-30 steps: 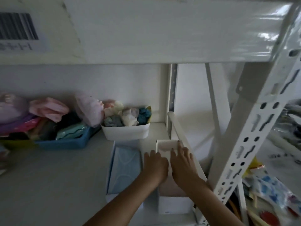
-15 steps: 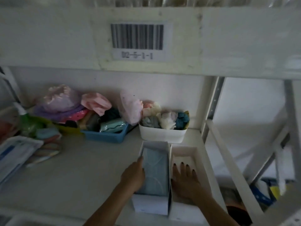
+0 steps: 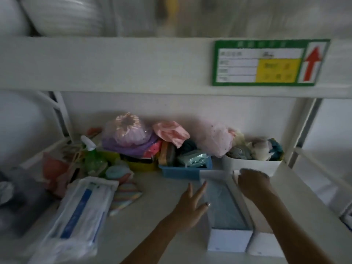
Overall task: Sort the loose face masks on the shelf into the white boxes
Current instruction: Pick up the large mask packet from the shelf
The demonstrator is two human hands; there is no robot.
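Two white boxes stand side by side on the shelf. The left box (image 3: 228, 242) holds a stack of light blue face masks (image 3: 222, 204). The right box (image 3: 263, 245) is mostly hidden under my right arm. My left hand (image 3: 190, 204) rests open, fingers spread, against the left box's left wall. My right hand (image 3: 253, 182) is curled over the far end of the right box; whether it holds anything is hidden. A clear packet of white and blue masks (image 3: 80, 212) lies at the left, with pastel striped masks (image 3: 125, 197) beside it.
Along the back wall stand a white bin (image 3: 251, 165) of soft items, a blue bin (image 3: 182, 171), a yellow bin (image 3: 141, 165), bagged pink and purple items and a green spray bottle (image 3: 91, 157). A shelf beam with a green label (image 3: 266, 62) runs overhead. A post (image 3: 302, 134) stands right.
The view has swung left and up. My left hand slid off the blue masks to the outer left side of that box. My right hand moved forward to the right box's far end.
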